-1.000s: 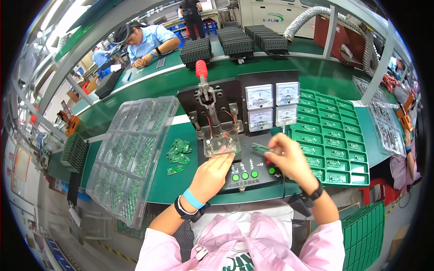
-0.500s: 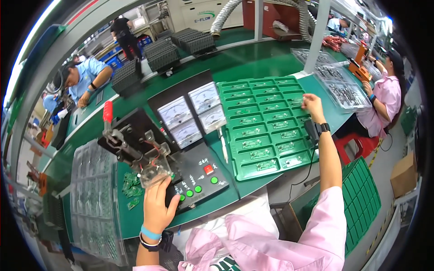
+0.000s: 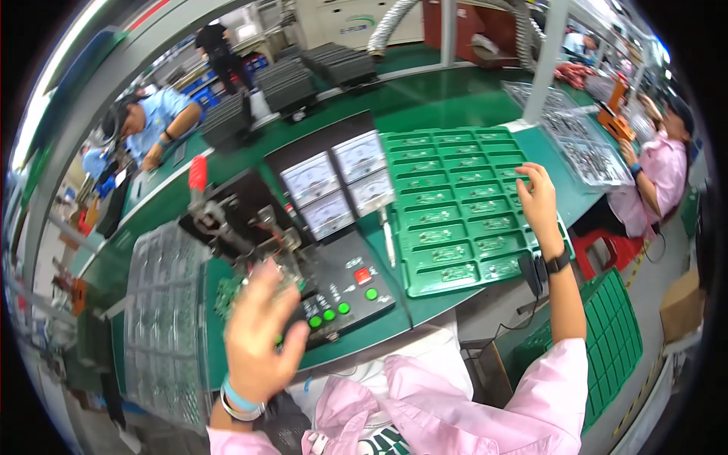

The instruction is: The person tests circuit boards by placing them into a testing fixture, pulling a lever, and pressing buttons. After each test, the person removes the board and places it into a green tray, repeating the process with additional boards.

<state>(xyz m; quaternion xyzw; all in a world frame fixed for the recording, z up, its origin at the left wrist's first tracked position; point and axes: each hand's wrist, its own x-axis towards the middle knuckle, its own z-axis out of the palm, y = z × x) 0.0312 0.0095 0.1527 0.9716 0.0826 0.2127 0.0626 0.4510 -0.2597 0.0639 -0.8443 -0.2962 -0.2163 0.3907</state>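
Note:
My left hand [image 3: 262,334] is raised in front of the test fixture, blurred, with its fingers apart and nothing visible in it. The fixture has a toggle clamp with a red handle [image 3: 198,174]; my hand partly hides its lower part. Beside it stand a panel of dial meters [image 3: 311,182] and a black control box [image 3: 345,262] with green buttons and a red switch. My right hand [image 3: 538,201] hovers over the right column of a green compartment tray [image 3: 444,286], fingers loosely bent and apart, empty. Small green circuit boards [image 3: 447,252] lie in the tray's compartments.
More loose circuit boards [image 3: 226,294] lie left of the fixture, by a clear plastic tray [image 3: 163,303]. A white pen-like tool [image 3: 388,239] lies beside the green tray. A green crate [image 3: 607,341] stands low at right. Co-workers sit at far left and right.
My left hand has come off the fixture's clear plate and lifted toward me. My right hand's fingers have spread from a pinch above the tray. The whole view has shifted slightly.

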